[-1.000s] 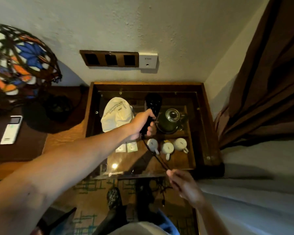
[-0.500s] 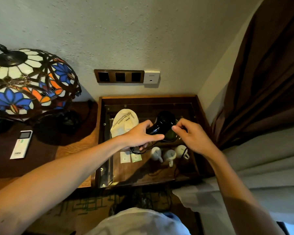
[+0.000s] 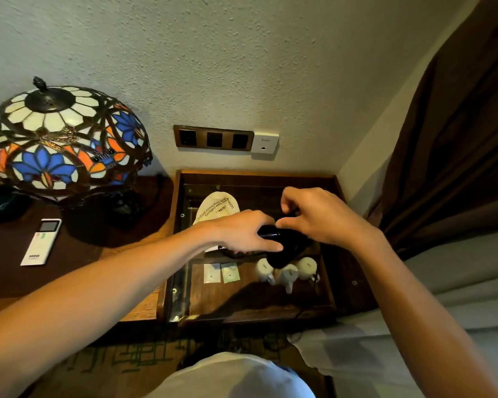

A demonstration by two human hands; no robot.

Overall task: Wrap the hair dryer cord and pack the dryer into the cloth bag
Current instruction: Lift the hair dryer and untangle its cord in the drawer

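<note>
The black hair dryer [image 3: 286,249] is held above the glass-topped wooden tray table [image 3: 339,196]. My left hand [image 3: 242,234] is closed around its handle. My right hand [image 3: 319,216] is over the dryer body, with thumb and fingers pinched on the black cord where it meets the dryer. A loop of cord [image 3: 227,252] shows under my left hand; the remainder is hidden. The white cloth bag [image 3: 216,208], printed with text, lies flat on the table behind my left hand.
Three white cups [image 3: 288,274] and two sachets [image 3: 222,272] sit under the glass. A stained-glass lamp [image 3: 64,139] and a white remote [image 3: 42,241] stand on the left desk. A brown curtain [image 3: 457,139] and the bed [image 3: 443,297] are on the right.
My right hand came up from near the floor with the cord and now pinches it at the dryer. The dryer has tilted from upright to lying across, and the view has tipped upward.
</note>
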